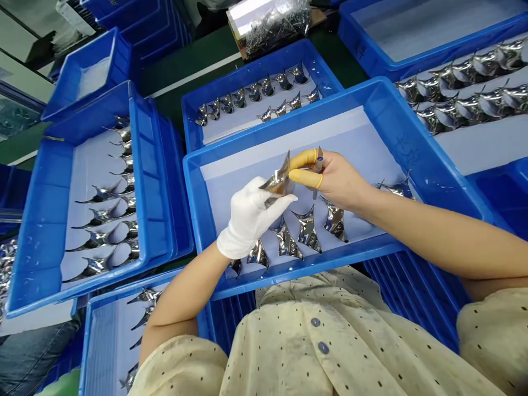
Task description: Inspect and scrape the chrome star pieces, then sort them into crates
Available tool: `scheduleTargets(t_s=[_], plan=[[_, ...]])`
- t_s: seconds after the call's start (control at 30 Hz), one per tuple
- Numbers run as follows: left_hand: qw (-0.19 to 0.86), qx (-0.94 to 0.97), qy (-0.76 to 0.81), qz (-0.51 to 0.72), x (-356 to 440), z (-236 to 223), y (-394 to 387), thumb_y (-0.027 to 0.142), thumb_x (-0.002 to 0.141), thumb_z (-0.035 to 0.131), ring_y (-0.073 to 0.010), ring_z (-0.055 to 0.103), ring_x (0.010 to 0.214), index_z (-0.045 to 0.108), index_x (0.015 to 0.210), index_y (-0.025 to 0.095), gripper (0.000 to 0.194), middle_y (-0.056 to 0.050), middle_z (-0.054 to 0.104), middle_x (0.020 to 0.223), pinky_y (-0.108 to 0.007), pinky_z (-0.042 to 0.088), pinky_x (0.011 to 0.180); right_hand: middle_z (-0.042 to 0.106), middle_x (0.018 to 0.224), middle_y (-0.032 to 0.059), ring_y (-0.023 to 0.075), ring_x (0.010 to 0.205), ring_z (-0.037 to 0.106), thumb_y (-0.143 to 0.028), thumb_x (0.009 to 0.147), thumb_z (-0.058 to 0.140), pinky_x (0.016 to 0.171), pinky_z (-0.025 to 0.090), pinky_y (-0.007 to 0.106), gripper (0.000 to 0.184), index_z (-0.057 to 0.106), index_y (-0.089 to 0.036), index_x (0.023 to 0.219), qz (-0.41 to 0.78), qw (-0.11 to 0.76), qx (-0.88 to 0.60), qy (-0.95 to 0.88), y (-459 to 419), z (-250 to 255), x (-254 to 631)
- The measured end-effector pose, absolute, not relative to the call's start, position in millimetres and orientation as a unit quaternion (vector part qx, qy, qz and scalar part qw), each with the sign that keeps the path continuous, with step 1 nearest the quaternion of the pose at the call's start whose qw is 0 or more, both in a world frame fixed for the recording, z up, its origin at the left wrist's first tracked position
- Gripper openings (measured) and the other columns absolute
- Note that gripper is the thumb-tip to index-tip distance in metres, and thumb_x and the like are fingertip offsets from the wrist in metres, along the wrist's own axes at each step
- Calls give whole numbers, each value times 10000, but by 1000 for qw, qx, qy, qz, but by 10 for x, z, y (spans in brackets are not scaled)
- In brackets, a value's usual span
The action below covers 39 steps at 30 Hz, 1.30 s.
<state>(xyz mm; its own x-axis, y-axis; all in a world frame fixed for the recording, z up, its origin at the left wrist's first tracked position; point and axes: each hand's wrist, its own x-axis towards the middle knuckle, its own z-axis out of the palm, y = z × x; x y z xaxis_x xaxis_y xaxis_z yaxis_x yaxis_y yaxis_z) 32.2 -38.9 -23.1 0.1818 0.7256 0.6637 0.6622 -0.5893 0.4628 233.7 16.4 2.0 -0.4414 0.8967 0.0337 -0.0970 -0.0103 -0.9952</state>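
A shiny curved metal piece with pointed tips (279,179) is held above the middle blue tray (355,91). My left hand (249,217), in a white glove, is closed on its lower side, thumb stretched along beneath it. My right hand (336,179) has yellow finger covers on two fingers, whose tips touch the piece's right edge. A slim, grey pen-like tool (319,163) is tucked in the right hand, crossing behind the covered fingers. Below the hands, several similar metal pieces (308,230) stand in a row along the tray's near side, partly hidden by the left hand.
Blue trays with rows of like metal pieces stand at the left (35,220), behind (187,118) and right (487,107). Another tray (86,352) sits low at the left. A box with a clear bag of small metal parts (280,27) lies at the back.
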Motion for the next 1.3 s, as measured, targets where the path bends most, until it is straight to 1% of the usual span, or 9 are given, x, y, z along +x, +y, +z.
scheduleTargets(t_s=[0.13, 0.27, 0.47, 0.67, 0.77, 0.93, 1.03, 1.17, 1.3], plan=[[-5, 798, 399, 451, 340, -281, -401, 510, 1011, 771, -131, 593, 641, 743, 800, 231, 351, 11, 644, 700, -273, 478, 632, 759, 852, 5, 180, 908, 739, -343, 786, 841, 827, 618, 331, 186, 728, -213, 857, 645, 396, -349, -553, 136, -79, 2262], [-8, 799, 431, 420, 332, -330, -415, 622, 1007, 727, -132, 590, 624, 725, 776, 222, 461, 6, 639, 690, -273, 477, 626, 788, 869, 8, 176, 872, 746, -348, 798, 857, 866, 628, 346, 197, 763, -215, 910, 662, 383, -346, -543, 101, -146, 2249], [66, 788, 437, 430, 334, -323, -414, 606, 1001, 743, -125, 554, 620, 688, 765, 214, 461, 17, 586, 682, -273, 459, 629, 807, 885, 19, 189, 877, 761, -331, 812, 862, 889, 639, 368, 172, 770, -223, 909, 647, 387, -353, -555, 95, -174, 2268], [111, 775, 446, 433, 342, -357, -382, 637, 1011, 709, -119, 422, 576, 490, 683, 213, 580, 41, 437, 625, -281, 384, 573, 824, 950, 22, 200, 910, 763, -308, 786, 859, 884, 649, 361, 141, 784, -232, 878, 615, 403, -377, -563, 101, -193, 2299], [130, 773, 450, 428, 339, -392, -381, 656, 1004, 707, -121, 403, 587, 467, 682, 214, 597, 41, 429, 628, -284, 386, 587, 826, 989, 26, 203, 942, 766, -309, 803, 844, 903, 652, 362, 125, 798, -230, 888, 596, 407, -374, -582, 100, -204, 2316], [131, 769, 449, 436, 340, -415, -379, 643, 1004, 715, -125, 439, 598, 485, 689, 215, 579, 35, 466, 639, -284, 416, 598, 821, 976, 23, 188, 854, 732, -325, 847, 831, 805, 628, 335, 130, 823, -236, 941, 568, 399, -391, -604, 86, -211, 2340], [147, 749, 451, 462, 339, -399, -375, 618, 978, 766, -131, 529, 644, 571, 733, 213, 512, 19, 551, 683, -286, 471, 640, 813, 970, 25, 180, 793, 688, -346, 873, 825, 720, 587, 329, 131, 831, -250, 963, 538, 399, -407, -621, 80, -204, 2368], [299, 661, 487, 487, 335, -350, -375, 660, 1008, 701, -141, 649, 681, 725, 1006, 219, 441, -26, 706, 854, -297, 544, 653, 809, 1038, 38, 170, 759, 637, -390, 880, 825, 681, 540, 344, 127, 821, -279, 940, 489, 416, -385, -663, 67, -147, 2419], [473, 568, 469, 483, 337, -314, -361, 711, 1056, 566, -143, 628, 572, 677, 1042, 231, 493, -1, 677, 708, -290, 536, 568, 801, 988, 34, 153, 709, 589, -407, 854, 845, 672, 510, 335, 147, 804, -278, 911, 450, 392, -342, -726, 21, -76, 2434]])
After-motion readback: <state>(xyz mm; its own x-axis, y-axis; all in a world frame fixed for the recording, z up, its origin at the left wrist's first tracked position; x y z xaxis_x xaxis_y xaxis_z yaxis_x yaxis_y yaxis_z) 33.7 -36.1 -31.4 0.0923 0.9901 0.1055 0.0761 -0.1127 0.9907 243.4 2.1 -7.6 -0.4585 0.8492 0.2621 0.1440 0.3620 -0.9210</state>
